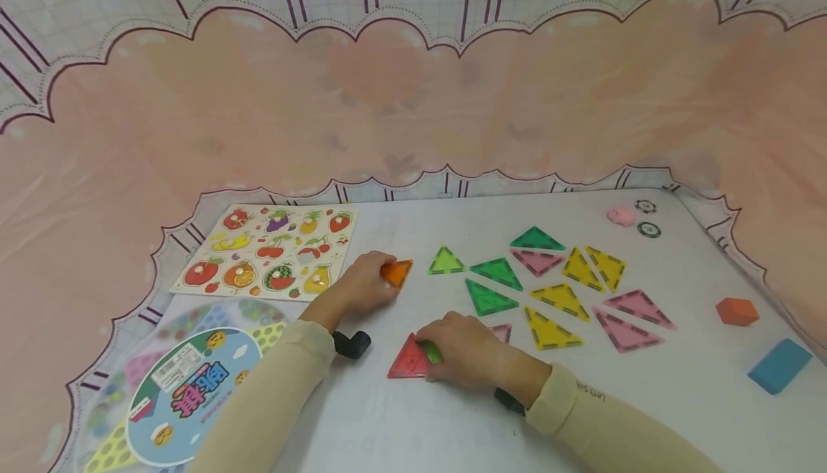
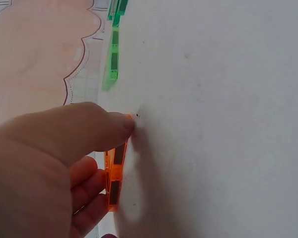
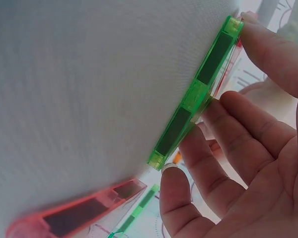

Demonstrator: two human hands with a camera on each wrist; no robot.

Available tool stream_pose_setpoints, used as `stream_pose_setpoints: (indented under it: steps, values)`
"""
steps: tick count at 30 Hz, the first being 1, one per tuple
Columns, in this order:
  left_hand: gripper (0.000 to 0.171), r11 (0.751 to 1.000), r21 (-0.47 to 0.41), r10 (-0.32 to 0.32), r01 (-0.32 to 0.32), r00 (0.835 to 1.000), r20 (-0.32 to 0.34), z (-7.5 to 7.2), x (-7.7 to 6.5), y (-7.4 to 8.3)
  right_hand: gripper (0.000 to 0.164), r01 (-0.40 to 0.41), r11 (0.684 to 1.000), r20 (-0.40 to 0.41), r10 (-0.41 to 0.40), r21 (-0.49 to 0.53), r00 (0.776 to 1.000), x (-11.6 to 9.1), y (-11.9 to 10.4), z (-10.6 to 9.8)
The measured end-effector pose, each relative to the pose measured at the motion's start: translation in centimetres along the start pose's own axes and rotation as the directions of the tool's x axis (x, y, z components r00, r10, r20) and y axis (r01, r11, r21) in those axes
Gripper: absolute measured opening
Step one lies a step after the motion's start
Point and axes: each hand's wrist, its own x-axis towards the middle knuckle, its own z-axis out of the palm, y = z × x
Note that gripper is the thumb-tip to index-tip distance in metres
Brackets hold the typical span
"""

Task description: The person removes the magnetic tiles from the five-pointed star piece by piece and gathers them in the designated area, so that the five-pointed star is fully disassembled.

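My left hand (image 1: 365,283) pinches an orange triangular magnetic tile (image 1: 397,273) to the right of the fruit board; in the left wrist view the tile (image 2: 114,191) lies between thumb and fingers, low over the white table. My right hand (image 1: 466,351) holds a green triangular magnetic tile (image 3: 193,94) by its corners, thumb at one end and fingers at the other. Just left of that hand lies a red triangular tile (image 1: 407,360), which the green one partly overlaps in the head view. Behind the right hand a pink tile (image 1: 502,331) is mostly hidden.
Several green, yellow (image 1: 561,299) and pink tiles (image 1: 629,329) lie to the right. A light green tile (image 1: 446,262) stands nearer the left hand. The fruit board (image 1: 258,232) and round package (image 1: 194,394) are at left, blocks (image 1: 779,366) at far right.
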Motion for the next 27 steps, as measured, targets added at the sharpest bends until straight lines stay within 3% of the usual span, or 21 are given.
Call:
stream_pose_setpoints:
  steps: [3,7,14,20,27]
  values:
    - [0.058,1.000,-0.003,-0.003,0.003,1.000,0.002,-0.1,-0.1,-0.1,0.054,-0.009,1.000,0.009,0.009,0.002,1.000,0.0,0.0,0.0]
    - [0.057,0.998,0.028,0.048,-0.047,0.999,-0.006,-0.3,-1.1,-0.7,0.054,-0.008,1.000,0.012,0.008,0.006,1.000,0.1,0.0,-0.1]
    - [0.063,0.992,-0.030,0.127,-0.126,0.991,0.035,-0.5,-5.4,-0.3,0.060,-0.066,0.997,0.023,0.065,0.050,0.998,-0.8,0.4,-0.3]
    - [0.067,0.979,-0.063,0.198,-0.192,0.975,0.102,1.0,-8.8,0.5,0.059,-0.086,0.996,0.026,0.086,0.017,0.996,-1.9,1.1,-0.5]
    - [0.064,0.959,-0.023,0.282,-0.281,0.954,0.102,3.2,-9.9,1.2,0.064,-0.069,0.997,0.013,0.070,-0.033,0.997,-1.7,1.1,0.1]
